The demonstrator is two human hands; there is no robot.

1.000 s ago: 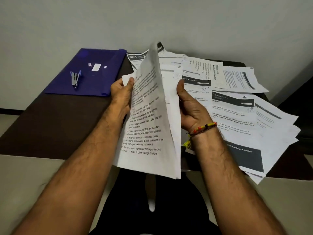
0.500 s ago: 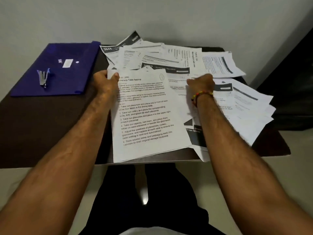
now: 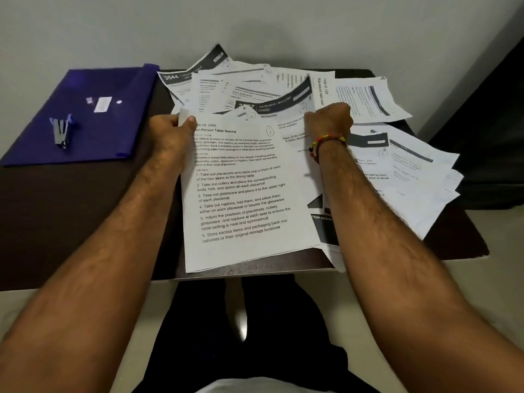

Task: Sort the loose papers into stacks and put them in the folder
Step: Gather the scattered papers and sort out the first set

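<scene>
Mostly my right hand (image 3: 329, 120) is hiding its own fingers, curled down among the loose papers (image 3: 397, 165); it seems to be gripping a sheet, though I cannot tell. My left hand (image 3: 170, 131) is pinching the far left corner of the top sheet (image 3: 241, 194), whose long axis is running near to far. The blue folder (image 3: 85, 114) is lying far left on the table (image 3: 71, 208), with a stapler (image 3: 61, 130) on it.

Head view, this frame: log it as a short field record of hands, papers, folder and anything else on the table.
left hand: pinches top-left corner of the front stack
right hand: curled on the loose papers; grip hidden
front stack: flat at table's near edge
folder: blue, far left, no papers on it
stapler: lying on folder
</scene>
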